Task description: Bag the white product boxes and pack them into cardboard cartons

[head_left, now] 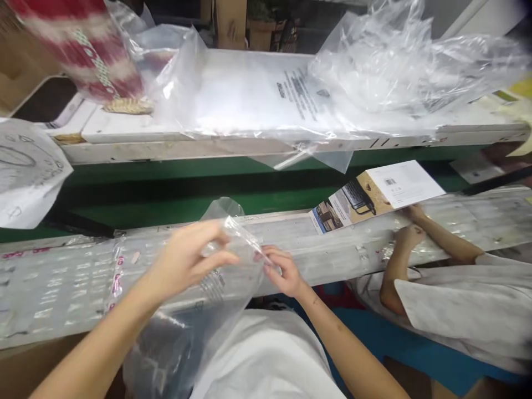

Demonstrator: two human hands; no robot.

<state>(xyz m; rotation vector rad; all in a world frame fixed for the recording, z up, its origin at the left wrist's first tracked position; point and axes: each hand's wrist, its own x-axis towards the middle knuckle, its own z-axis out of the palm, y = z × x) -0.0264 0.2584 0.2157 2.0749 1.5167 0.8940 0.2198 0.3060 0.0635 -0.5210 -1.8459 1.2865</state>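
My right hand [282,271] pinches the edge of a clear plastic bag [236,299] near its upper corner. The bag hangs down over the table's near edge, toward my lap, and has small dark print on it. My left hand [189,257] is beside the bag's top, slightly blurred, its thumb and forefinger apart with nothing visible between them. Below both hands lies the work ledge [328,249], covered in clear plastic.
On the shelf are flat printed bags [249,94], crumpled plastic [382,66] and a red-and-white package [91,50]. A green strip [187,188] runs below. At right, a co-worker's hands [409,233] are by a printed carton [374,194]. Paper [29,172] hangs at left.
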